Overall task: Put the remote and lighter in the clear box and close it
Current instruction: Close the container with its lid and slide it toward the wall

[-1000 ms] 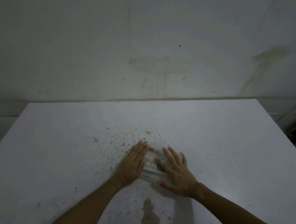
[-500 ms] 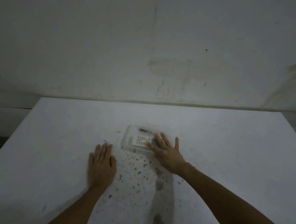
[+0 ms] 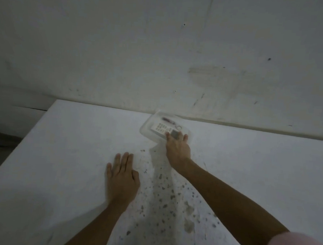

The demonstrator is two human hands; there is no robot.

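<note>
The clear box (image 3: 147, 128) lies closed near the table's far edge, close to the wall. Through its lid I see the white remote (image 3: 161, 129) with pale buttons and, behind it, the dark reddish lighter (image 3: 168, 120). My right hand (image 3: 177, 148) is stretched forward, its fingertips resting on the near right corner of the box lid. It presses flat rather than gripping. My left hand (image 3: 122, 175) lies palm down on the table, well short of the box, fingers together and empty.
The white table (image 3: 61, 154) has dark specks and stains in front of me. Its left edge (image 3: 21, 141) drops off beside a darker floor. A stained wall (image 3: 160, 56) rises right behind the box.
The box has slid away from me toward the wall under my right hand. My left hand came off the box a second ago and now rests flat on the table.
</note>
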